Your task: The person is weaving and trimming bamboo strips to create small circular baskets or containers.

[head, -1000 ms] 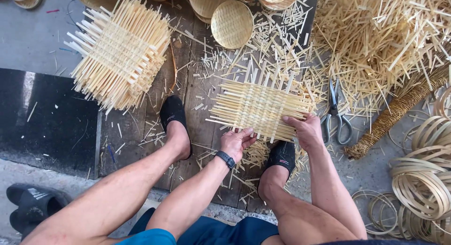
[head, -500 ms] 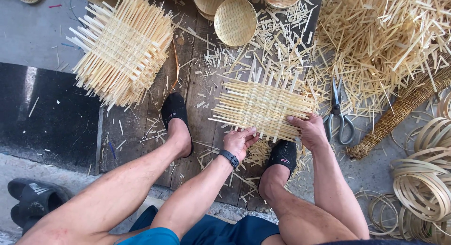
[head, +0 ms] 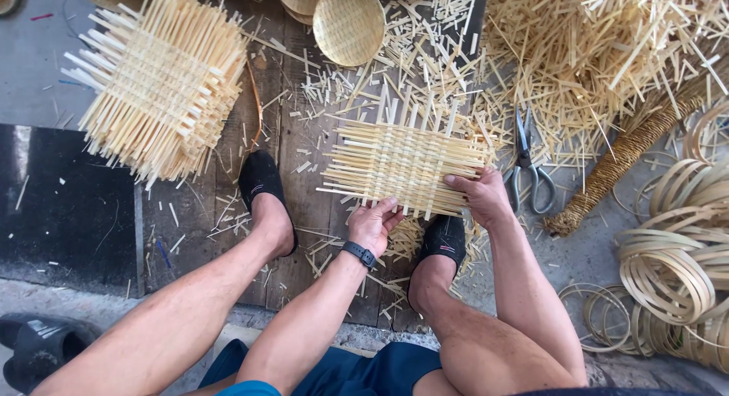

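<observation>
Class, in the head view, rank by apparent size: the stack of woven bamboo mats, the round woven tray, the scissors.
1. Stack of woven bamboo mats
2. Round woven tray
3. Scissors

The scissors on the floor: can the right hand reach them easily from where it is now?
Probably yes. The scissors lie just beside the right hand, with only loose bamboo scraps between. However, that hand is holding the woven bamboo mat and would have to let go first.
</observation>
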